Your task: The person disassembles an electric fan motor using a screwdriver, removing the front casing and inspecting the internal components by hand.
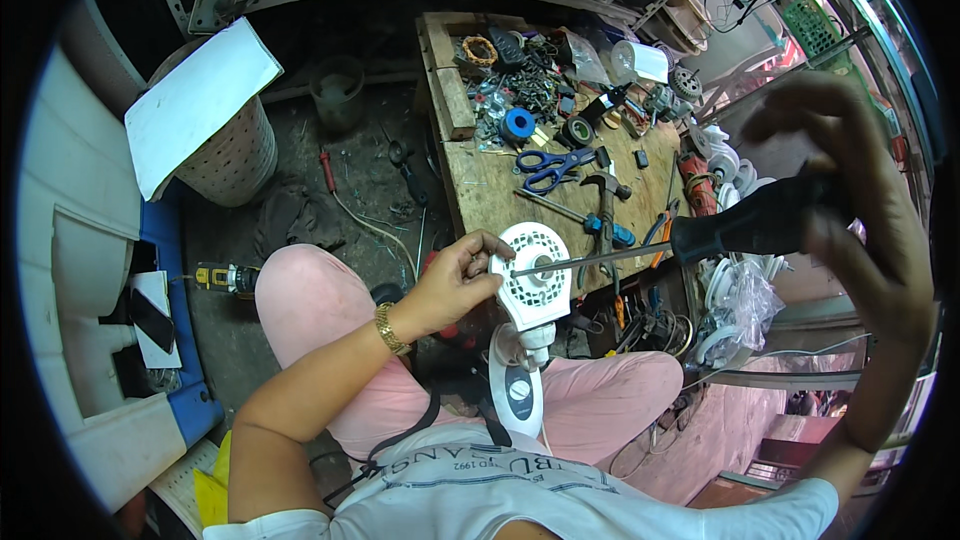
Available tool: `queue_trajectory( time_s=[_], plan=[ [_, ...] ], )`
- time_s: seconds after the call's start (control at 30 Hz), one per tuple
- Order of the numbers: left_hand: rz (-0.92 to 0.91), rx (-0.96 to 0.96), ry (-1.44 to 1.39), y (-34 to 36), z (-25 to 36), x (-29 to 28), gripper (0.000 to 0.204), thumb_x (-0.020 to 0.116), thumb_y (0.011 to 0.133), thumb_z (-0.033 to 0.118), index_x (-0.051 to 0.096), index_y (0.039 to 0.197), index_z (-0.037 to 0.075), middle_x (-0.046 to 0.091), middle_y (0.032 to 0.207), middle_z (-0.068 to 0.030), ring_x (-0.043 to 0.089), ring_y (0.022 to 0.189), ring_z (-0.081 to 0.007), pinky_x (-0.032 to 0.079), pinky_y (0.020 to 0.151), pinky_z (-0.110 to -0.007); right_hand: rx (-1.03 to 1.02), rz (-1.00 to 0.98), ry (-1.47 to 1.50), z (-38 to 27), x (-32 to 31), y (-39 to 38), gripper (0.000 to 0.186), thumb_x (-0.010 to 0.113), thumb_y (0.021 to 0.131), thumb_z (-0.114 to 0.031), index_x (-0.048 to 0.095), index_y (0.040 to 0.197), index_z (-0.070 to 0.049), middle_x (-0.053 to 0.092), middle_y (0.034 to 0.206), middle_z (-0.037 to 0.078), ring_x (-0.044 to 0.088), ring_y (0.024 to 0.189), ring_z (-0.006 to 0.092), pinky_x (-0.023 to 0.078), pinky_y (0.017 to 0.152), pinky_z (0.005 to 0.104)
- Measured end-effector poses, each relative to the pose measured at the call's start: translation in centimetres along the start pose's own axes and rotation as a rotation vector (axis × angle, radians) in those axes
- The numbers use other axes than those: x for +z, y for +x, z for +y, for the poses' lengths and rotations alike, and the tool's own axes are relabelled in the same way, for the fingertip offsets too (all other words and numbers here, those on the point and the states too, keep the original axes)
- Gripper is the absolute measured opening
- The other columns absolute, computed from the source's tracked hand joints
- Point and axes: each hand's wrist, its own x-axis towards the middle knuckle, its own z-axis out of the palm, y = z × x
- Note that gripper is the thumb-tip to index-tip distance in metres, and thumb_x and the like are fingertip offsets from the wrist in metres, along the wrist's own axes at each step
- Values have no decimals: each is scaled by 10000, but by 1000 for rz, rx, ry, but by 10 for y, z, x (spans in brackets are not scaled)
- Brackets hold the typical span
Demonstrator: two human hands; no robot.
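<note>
A white electric fan [545,302] with its grille and blades off stands between my knees, its round slotted motor housing facing up. Its base [520,395] with a round knob sits closest to my body. My left hand [455,285], a gold watch on the wrist, pinches the left rim of the housing. My right hand [880,240] is closed round the black handle of a long screwdriver [735,223], its fingers partly blurred. The shaft slants left across the housing, and its tip meets the rim beside my left fingertips. Whether a screw sits under the tip is hidden.
A wooden workbench [480,185] ahead bears loose screws, blue scissors [550,170], a hammer [606,202], and tape rolls. White fan parts and plastic wrap [745,305] lie at right. A lidded basket [225,155] and a soldering iron [327,172] are at left.
</note>
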Motion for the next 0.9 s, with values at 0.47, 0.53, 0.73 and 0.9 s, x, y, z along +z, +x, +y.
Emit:
queue_trajectory(
  time_s=[0.47,0.53,0.73,0.9],
  plan=[
    [83,103,-10,4,-11,-1,132,388,976,87,461,1047,3,408,734,19,360,640,-55,336,599,-201,-351,17,-333,19,-15,2,574,574,830,-279,381,1289,7,511,908,78,509,675,121,405,618,222],
    [131,113,142,-1,-5,-4,109,408,966,57,454,1045,-2,428,753,10,396,669,-58,367,628,-209,-560,85,-55,30,-2,10,592,581,826,-316,385,1279,11,524,950,95,510,686,124,403,621,225],
    [120,106,90,2,-8,1,109,449,956,52,478,1037,-15,518,765,-11,468,676,-59,408,638,-213,-429,-181,-699,25,-22,0,683,620,769,-254,333,1336,-3,479,1188,173,528,839,151,435,667,252],
    [190,129,95,-5,-6,8,151,570,915,78,607,1015,-29,605,788,-31,520,704,-60,434,645,-223,-601,205,-14,44,-1,-6,627,602,804,-256,380,1323,18,531,1154,140,561,893,184,463,706,285]
  ],
)
